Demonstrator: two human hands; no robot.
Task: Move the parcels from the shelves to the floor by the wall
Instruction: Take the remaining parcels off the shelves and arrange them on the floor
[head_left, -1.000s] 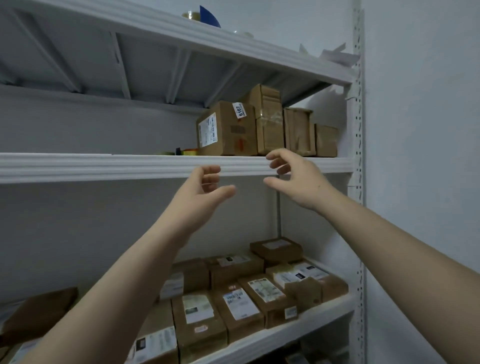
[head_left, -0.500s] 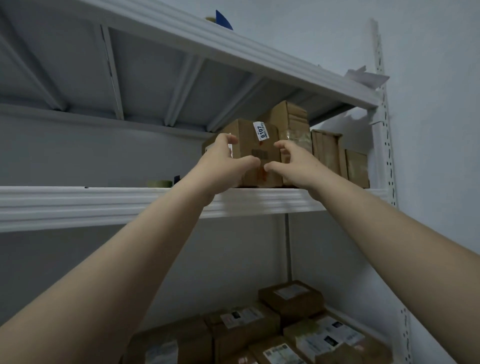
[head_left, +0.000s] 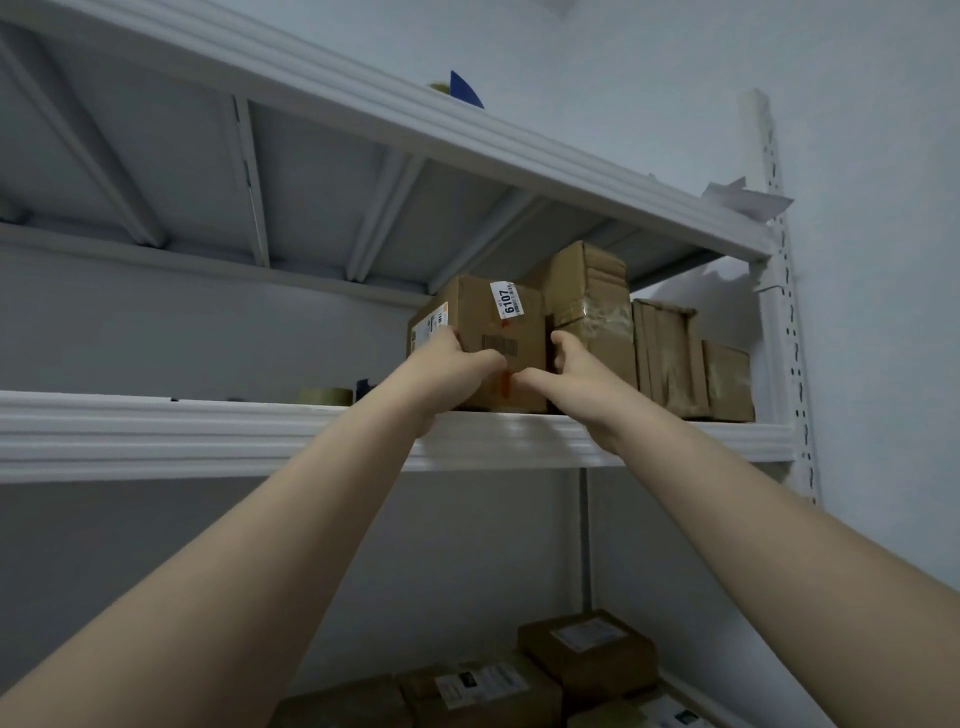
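Note:
A brown cardboard parcel (head_left: 488, 325) with a white "6107" sticker stands on the upper white shelf (head_left: 208, 431). My left hand (head_left: 447, 369) grips its left front corner, fingers round the left side and thumb on the front face. My right hand (head_left: 571, 374) grips its right front edge, fingers tucked between it and a taller taped parcel (head_left: 592, 306). Both thumbs meet low on the front. Two more parcels (head_left: 670, 353) stand further right on the same shelf.
A tape roll (head_left: 324, 396) lies on the shelf left of the parcel. Several labelled parcels (head_left: 582, 649) sit on the lower shelf. A perforated white upright (head_left: 784, 312) and the wall close off the right side. Another shelf (head_left: 467, 140) runs overhead.
Both hands rose from below the shelf edge to the "6107" parcel and closed round its two front corners. The view tilted upward.

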